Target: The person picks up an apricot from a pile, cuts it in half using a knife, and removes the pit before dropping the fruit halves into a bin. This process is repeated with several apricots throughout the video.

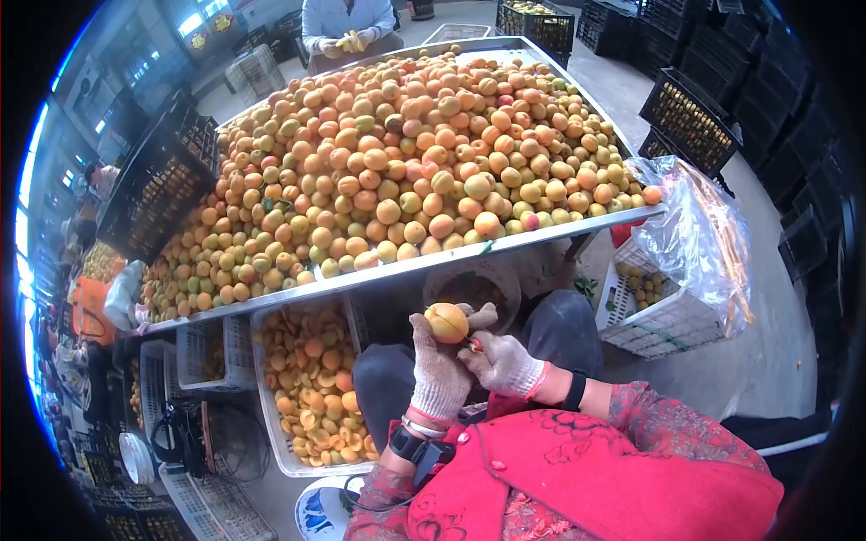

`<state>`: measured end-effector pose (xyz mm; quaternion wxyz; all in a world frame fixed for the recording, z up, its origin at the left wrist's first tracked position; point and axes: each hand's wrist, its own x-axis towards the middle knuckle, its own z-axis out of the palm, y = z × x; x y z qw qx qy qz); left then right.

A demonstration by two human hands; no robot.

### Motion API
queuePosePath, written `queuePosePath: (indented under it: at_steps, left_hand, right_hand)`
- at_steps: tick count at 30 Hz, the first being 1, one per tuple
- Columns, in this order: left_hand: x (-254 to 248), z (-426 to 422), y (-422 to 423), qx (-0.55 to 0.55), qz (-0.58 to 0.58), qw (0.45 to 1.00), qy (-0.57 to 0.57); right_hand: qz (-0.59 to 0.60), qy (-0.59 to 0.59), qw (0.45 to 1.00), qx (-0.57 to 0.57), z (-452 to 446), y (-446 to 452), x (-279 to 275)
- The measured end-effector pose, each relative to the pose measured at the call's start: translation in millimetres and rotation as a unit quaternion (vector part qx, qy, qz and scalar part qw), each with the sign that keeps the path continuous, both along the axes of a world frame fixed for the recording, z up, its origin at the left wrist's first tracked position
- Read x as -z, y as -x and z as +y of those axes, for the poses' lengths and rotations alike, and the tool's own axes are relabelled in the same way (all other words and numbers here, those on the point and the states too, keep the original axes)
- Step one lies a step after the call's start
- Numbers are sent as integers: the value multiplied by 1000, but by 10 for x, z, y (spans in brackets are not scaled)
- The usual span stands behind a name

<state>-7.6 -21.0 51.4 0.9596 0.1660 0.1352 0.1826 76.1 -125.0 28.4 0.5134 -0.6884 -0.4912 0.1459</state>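
My left hand (440, 377), in a pale knit work glove, is wrapped round an apricot (446, 323) in front of my chest. A seam line runs down the fruit's side. My right hand (507, 364), gloved too, is closed on a small tool with a red part (475, 344), right beside the apricot; most of the tool is hidden in the fingers, so its kind is unclear. Beyond my hands rises a big heap of apricots (388, 162) on a metal-edged table (406, 277). Below left, a white crate (274, 433) holds halved apricots (316, 397).
Between my knees stands a bucket (510, 279). To the right, a white basket (667, 334) holds fruit under a clear plastic bag (699, 225). A black crate (158, 180) leans at the table's left. Across the table sits a gloved person (350, 22). Black crates (690, 122) stand behind right.
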Motion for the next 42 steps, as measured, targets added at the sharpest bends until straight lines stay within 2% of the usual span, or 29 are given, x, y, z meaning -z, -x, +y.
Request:
queuePosePath:
  at_steps: [2,6,8,10,11,12,17,20,21,23,26,28,29,32,34,35,36,37,40,42]
  left_hand:
    - [135,46,14,-27,32,992,-117]
    - [-89,157,55,-44,55,948,-312]
    - [-95,143,22,-49,56,955,-286]
    - [-140,90,-1,-38,72,967,-241]
    - [-51,16,-52,-25,51,992,-115]
    - [-29,-42,-82,-38,78,993,-82]
    - [-60,9,-57,5,12,999,-30]
    - [74,96,-54,-59,62,954,-289]
    - [70,150,-53,-53,63,949,-305]
    - [78,175,-39,-26,47,966,-252]
    - [64,35,-86,-37,70,985,-155]
    - [79,-61,-148,-36,64,996,-48]
    - [58,-79,-152,-34,101,992,-66]
    - [89,-41,-106,-6,75,995,-66]
    - [246,66,-64,-41,108,946,-302]
    - [365,139,-53,-74,121,898,-416]
    - [225,148,-76,-90,99,906,-402]
    - [116,118,-93,-81,80,939,-325]
    - [238,136,-132,-85,81,947,-300]
    - [440,140,-91,-61,32,973,-219]
  right_hand:
    - [28,26,999,-3,-14,-22,-78]
    - [47,65,997,-17,-57,-88,-161]
    - [34,66,997,-10,-53,-75,-168]
    - [27,13,999,16,-29,9,-32]
    - [23,-13,999,29,-25,29,28]
    - [23,-14,999,26,-28,19,49]
    - [13,-5,1000,3,-43,-39,-9]
    - [124,69,990,-15,-63,-98,-84]
    - [132,77,988,-19,-58,-112,-99]
    - [148,94,984,-29,-19,-130,-122]
    - [87,84,993,-10,-3,-95,-93]
    - [70,-20,997,17,24,18,64]
    - [73,3,997,28,-14,25,103]
    - [103,87,990,35,-44,-17,6]
    - [167,76,983,28,-25,-23,-81]
    - [98,72,992,-26,-38,-76,-80]
    - [-153,9,986,-62,-22,-161,143]
    - [-165,7,984,-61,5,-179,178]
    - [-38,61,995,-66,45,-155,94]
    - [19,108,994,-6,48,-58,202]
